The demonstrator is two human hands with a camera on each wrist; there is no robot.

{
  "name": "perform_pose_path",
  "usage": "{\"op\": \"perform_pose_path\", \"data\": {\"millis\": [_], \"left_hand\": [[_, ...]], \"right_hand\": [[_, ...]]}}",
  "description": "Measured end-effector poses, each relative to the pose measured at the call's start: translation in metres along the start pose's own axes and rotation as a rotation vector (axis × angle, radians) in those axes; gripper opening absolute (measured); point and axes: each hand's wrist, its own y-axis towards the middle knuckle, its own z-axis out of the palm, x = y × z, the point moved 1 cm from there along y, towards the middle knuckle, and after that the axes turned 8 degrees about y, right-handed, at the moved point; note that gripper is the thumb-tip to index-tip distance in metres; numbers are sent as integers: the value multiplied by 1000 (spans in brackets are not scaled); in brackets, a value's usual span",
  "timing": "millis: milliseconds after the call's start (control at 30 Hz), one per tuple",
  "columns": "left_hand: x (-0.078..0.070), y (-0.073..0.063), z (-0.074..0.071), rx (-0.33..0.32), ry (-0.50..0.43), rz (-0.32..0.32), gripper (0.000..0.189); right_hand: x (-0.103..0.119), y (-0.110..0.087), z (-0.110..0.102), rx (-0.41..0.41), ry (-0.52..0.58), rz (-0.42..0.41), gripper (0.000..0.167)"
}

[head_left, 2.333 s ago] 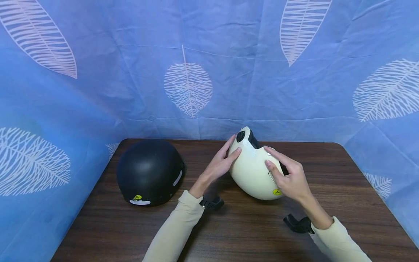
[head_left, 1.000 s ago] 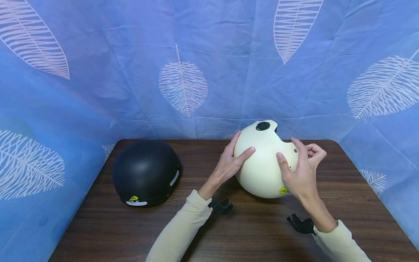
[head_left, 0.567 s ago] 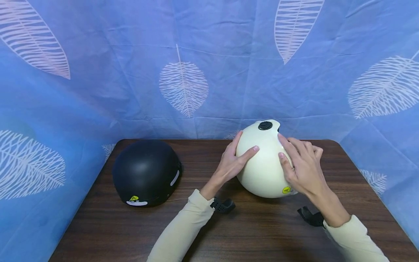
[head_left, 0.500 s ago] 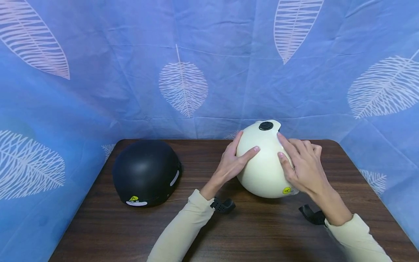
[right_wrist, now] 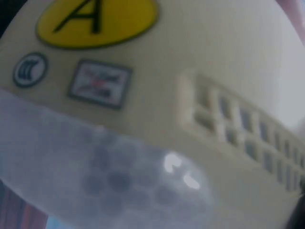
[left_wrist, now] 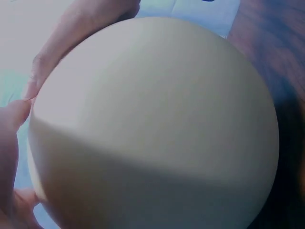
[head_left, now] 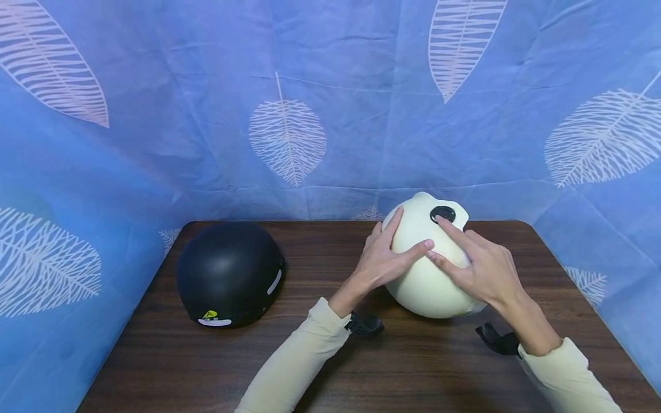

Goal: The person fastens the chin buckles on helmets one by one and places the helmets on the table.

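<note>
A cream-white helmet (head_left: 431,295) is tilted up on the table, with a black round piece (head_left: 442,214) near its far rim. My left hand (head_left: 384,261) holds its left side, thumb across the shell. On the right side, my right hand (head_left: 488,272) holds it, its index fingertip at the black piece and its thumb close to the left thumb. The left wrist view is filled by the smooth shell (left_wrist: 167,109), with fingers along its left edge. Close up in the right wrist view are a yellow "A" sticker (right_wrist: 97,21), a slotted vent (right_wrist: 248,129) and a honeycomb-patterned reflective patch (right_wrist: 109,181).
A matte black helmet (head_left: 232,272) sits to the left, dome up, with a yellow sticker and pale reflective strips. Both helmets are on a dark wood-grain table (head_left: 413,373). A blue cloth (head_left: 351,115) with white leaf prints hangs behind and at the sides.
The white helmet has turned in my hands, its black round piece moving right and toward me. Both hands have shifted along the shell; the right index now reaches that piece. The black helmet stays put.
</note>
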Motion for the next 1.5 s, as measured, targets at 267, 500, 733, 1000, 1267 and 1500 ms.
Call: {"op": "perform_pose_path", "data": {"millis": [267,500,733,1000,1267,1500], "left_hand": [[10,6,5,-32,-70,72,72],[32,12,16,-9,-172,114,63],[47,16,33,34,-275,148,63],[51,20,52,92,-335,156,75],[47,24,58,76,-366,178,81],[39,23,59,35,-333,150,82]], "right_hand": [[-14,-5,-2,-158,200,27,65],[-28,-10,-9,-192,318,183,62],[-49,-18,-8,-245,394,274,55],[-70,-25,-7,-230,484,323,50],[-77,-27,-8,-221,426,328,46],[-75,-26,-11,-183,379,279,44]]}}
